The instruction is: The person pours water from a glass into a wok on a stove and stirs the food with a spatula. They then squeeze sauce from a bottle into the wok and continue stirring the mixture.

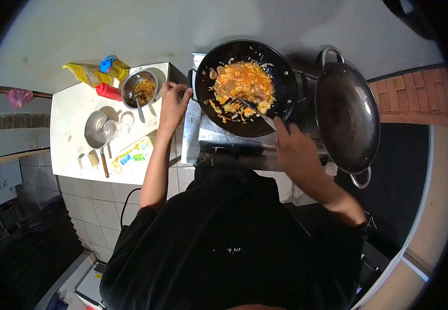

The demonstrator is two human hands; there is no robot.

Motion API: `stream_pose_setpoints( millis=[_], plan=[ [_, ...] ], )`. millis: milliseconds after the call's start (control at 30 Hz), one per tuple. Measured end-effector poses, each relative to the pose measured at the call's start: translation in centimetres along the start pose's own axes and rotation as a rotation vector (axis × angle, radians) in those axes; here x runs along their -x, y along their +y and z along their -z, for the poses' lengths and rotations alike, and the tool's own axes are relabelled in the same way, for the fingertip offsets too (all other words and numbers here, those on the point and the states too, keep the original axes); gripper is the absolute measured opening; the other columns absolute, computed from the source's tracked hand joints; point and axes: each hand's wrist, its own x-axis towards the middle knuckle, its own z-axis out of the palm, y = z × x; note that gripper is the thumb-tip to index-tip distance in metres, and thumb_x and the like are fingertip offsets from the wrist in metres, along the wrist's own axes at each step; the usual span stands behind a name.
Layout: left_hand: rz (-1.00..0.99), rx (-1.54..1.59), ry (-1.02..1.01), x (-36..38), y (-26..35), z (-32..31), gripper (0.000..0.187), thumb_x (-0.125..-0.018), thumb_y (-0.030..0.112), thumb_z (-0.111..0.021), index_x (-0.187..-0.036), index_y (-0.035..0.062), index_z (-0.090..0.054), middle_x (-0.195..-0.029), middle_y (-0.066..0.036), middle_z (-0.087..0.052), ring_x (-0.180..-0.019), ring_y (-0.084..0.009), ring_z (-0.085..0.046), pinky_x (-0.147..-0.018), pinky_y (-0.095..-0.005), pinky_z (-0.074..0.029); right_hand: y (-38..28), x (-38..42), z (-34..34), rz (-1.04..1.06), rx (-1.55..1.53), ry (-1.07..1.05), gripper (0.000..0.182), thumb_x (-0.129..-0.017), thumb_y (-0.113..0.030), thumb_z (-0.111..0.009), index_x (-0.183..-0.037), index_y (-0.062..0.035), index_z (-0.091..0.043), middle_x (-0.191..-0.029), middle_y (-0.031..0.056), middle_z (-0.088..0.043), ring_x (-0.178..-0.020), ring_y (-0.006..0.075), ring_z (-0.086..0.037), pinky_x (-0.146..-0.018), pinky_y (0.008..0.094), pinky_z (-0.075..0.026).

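A black wok (288, 82) sits on the stove, with chopped vegetables, orange shreds and round slices (247, 82) in it. My left hand (174, 103) is closed at the wok's left side handle (190, 80). In my right hand (299, 150) is the handle of a spatula (266, 120), whose dark blade reaches into the lower part of the food. The blade's end is partly covered by the vegetables.
Right of the stove (218, 139) leans a large empty wok (348, 119). On the white table (69, 134) stand a bowl with a spoon (140, 89), a saucepan (95, 129), clear glasses (111, 129), a red bottle (108, 91) and a yellow packet (87, 76).
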Motion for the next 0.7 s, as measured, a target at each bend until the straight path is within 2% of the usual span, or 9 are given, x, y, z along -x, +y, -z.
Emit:
stream_pose_setpoints(
  millis=[67, 267, 433, 500, 533, 600, 700],
  plan=[
    [0.011, 0.026, -0.017, -0.1, 0.0, 0.1, 0.026, -0.086, 0.021, -0.069, -0.097, -0.003, -0.068, -0.102, -0.02, -0.051, -0.099, -0.0349, -0.054, -0.09, -0.0394, -0.044, -0.8, 1.2, -1.7, -0.025, 0.001, 0.063, 0.047, -0.086, -0.009, -0.058, -0.132, 0.0002, -0.049, -0.091, 0.0207, -0.058, -0.065, 0.0351, -0.066, -0.058, 0.0427, -0.054],
    [-0.006, 0.016, -0.064, -0.2, 0.2, 0.6, 0.025, -0.086, 0.02, -0.069, -0.096, -0.0029, -0.068, -0.102, -0.02, -0.05, -0.098, -0.0345, -0.054, -0.088, -0.0391, -0.044, -3.6, 4.6, -1.6, -0.138, -0.171, 0.081, 0.047, -0.087, -0.008, -0.056, -0.133, 0.0011, -0.05, -0.091, 0.0204, -0.057, -0.062, 0.0342, -0.065, -0.054, 0.0405, -0.053],
    [-0.039, 0.0, -0.097, -0.7, -0.2, 0.6, 0.025, -0.086, 0.02, -0.069, -0.095, -0.0032, -0.068, -0.102, -0.019, -0.05, -0.098, -0.0342, -0.054, -0.088, -0.0389, -0.043, -5.3, 3.6, -5.0, -0.19, -0.229, 0.067, 0.047, -0.089, -0.008, -0.053, -0.134, 0.0, -0.047, -0.091, 0.0223, -0.056, -0.068, 0.0374, -0.065, -0.06, 0.0427, -0.054],
    [-0.13, -0.087, -0.056, -0.7, -1.1, 0.4, 0.03, -0.087, 0.027, -0.07, -0.098, -0.0007, -0.069, -0.098, -0.012, -0.053, -0.083, -0.0231, -0.055, -0.073, -0.0334, -0.047, -5.3, 1.4, -7.4, -0.199, -0.251, 0.073, 0.047, -0.089, -0.008, -0.052, -0.135, -0.0003, -0.046, -0.093, 0.0233, -0.057, -0.07, 0.0389, -0.065, -0.063, 0.0439, -0.055],
    [-0.137, -0.084, -0.063, -0.7, -0.7, 0.6, 0.03, -0.087, 0.027, -0.07, -0.098, -0.0007, -0.069, -0.098, -0.012, -0.053, -0.083, -0.0231, -0.055, -0.073, -0.0334, -0.047, -4.9, 0.0, -8.5, -0.193, -0.249, 0.144, 0.047, -0.09, -0.008, -0.051, -0.136, -0.0006, -0.045, -0.095, 0.0239, -0.057, -0.072, 0.0401, -0.065, -0.065, 0.0456, -0.054],
    [-0.037, 0.008, -0.127, -0.7, 0.1, 1.1, 0.026, -0.086, 0.021, -0.07, -0.094, -0.0036, -0.067, -0.102, -0.018, -0.049, -0.099, -0.0336, -0.053, -0.089, -0.0392, -0.043, -4.6, -1.6, -8.7, -0.226, -0.325, 0.217, 0.044, -0.091, -0.008, -0.051, -0.134, 0.0002, -0.046, -0.099, 0.0254, -0.059, -0.073, 0.0421, -0.064, -0.067, 0.0488, -0.053],
    [-0.062, -0.011, -0.145, -1.0, -0.3, 1.1, 0.027, -0.086, 0.021, -0.07, -0.095, -0.0041, -0.067, -0.102, -0.018, -0.049, -0.099, -0.0334, -0.052, -0.089, -0.0392, -0.042, -6.1, 0.5, -5.3, -0.236, -0.437, 0.327, 0.042, -0.091, -0.008, -0.052, -0.132, 0.0014, -0.048, -0.096, 0.0256, -0.059, -0.074, 0.0425, -0.064, -0.068, 0.0493, -0.053]
  ],
)
